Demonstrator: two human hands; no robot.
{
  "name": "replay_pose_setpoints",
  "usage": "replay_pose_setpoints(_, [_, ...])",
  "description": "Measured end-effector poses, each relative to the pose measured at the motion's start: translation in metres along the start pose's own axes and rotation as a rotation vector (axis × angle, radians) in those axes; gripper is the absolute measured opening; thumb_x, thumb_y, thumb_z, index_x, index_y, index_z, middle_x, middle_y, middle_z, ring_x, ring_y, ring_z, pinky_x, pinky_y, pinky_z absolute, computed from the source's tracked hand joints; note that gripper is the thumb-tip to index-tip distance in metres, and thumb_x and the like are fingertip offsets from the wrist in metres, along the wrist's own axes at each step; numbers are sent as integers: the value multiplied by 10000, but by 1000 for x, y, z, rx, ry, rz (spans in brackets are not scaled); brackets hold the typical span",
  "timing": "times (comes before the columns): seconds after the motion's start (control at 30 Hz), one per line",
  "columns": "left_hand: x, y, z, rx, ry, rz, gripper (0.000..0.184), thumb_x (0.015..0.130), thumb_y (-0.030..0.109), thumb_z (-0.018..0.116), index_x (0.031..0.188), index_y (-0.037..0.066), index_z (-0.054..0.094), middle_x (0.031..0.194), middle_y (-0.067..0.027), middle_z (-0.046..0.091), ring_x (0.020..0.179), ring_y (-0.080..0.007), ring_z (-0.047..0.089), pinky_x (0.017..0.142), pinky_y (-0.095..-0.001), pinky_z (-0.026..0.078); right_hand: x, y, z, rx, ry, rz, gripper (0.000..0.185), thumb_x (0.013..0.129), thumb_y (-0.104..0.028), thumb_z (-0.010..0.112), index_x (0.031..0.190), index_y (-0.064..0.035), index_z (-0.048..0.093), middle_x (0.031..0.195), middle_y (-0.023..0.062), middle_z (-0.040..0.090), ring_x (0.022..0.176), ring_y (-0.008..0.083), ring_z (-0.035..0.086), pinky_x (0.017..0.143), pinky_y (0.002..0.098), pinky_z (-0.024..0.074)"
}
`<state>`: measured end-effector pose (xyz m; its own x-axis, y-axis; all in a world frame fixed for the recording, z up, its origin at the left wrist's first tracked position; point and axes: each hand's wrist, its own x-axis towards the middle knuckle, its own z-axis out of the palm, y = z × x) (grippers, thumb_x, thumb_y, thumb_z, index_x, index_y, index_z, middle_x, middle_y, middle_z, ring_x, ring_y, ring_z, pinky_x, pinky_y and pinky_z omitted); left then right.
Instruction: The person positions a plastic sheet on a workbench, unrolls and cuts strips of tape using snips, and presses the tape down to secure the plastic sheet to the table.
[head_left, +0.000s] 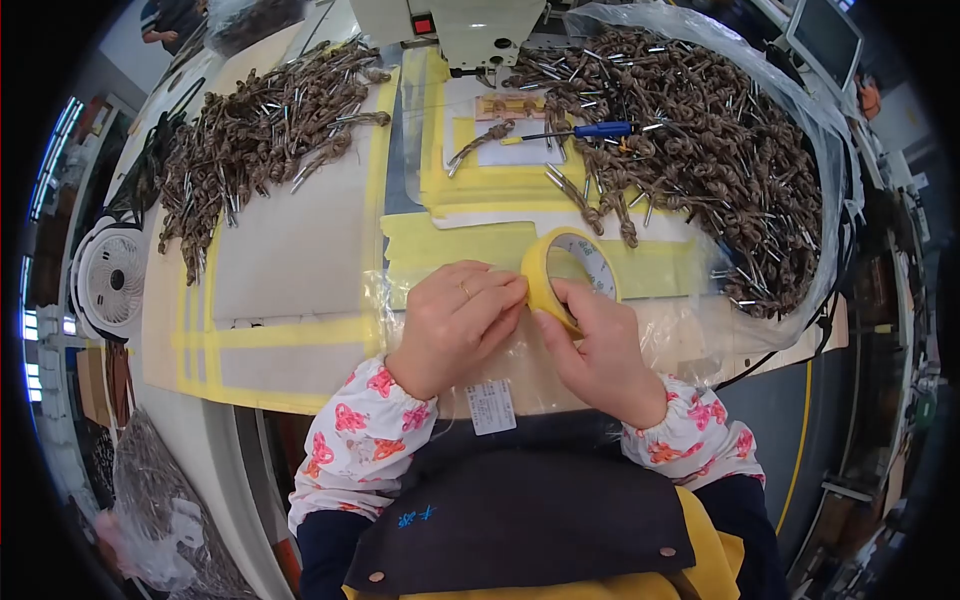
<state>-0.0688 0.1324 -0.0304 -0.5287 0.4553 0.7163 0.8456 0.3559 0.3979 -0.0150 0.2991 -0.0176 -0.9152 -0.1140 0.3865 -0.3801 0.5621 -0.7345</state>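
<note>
We hold the tape (pixel 537 280) in our right hand (pixel 603 350), thumb on the near outer side and index finger reaching into its opening, so the grasp is at the lower right of the ring. The roll stands tilted on its rim, its printed inner wall showing, over the near half of the bench (pixel 158 345), a little right of the middle. Our left hand (pixel 460 318) is curled with its fingertips against the tape's left side (whether they pinch a loose end, we cannot tell).

Beyond our hands, yellow strips (pixel 470 262) run over the bench. One heap of cords (pixel 265 140) covers the far left corner, and a larger heap (pixel 710 160) fills the far right corner, with clear plastic (pixel 835 125) around its right side. Between them, near the far edge, the screwdriver (pixel 602 129) lies with its blue handle against the larger heap, just in front of the machine (pixel 475 35). A white label (pixel 492 407) sits at the near edge, between our wrists. The fan (pixel 112 280) is beside the bench's left edge.
</note>
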Motion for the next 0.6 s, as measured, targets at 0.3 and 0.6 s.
replay_pose_setpoints(0.3, [0, 4, 2, 188, 12, 26, 205, 616, -16, 668, 793, 41, 583, 719, -66, 591, 631, -232, 578, 656, -323, 496, 0, 1, 5, 14, 37, -35, 221, 784, -82, 619, 966, 28, 560, 720, 138, 589, 598, 292, 582, 510, 353, 443])
replay_pose_setpoints(0.6, [4, 5, -13, -418, -78, -393, 260, 728, -17, 619, 986, 8, 603, 924, -127, 623, 813, -239, 618, 731, -311, 479, 0, -2, -27, 288, -109, 112, 231, 801, -89, 620, 987, 39, 572, 726, 112, 593, 567, 188, 580, 498, 289, 436])
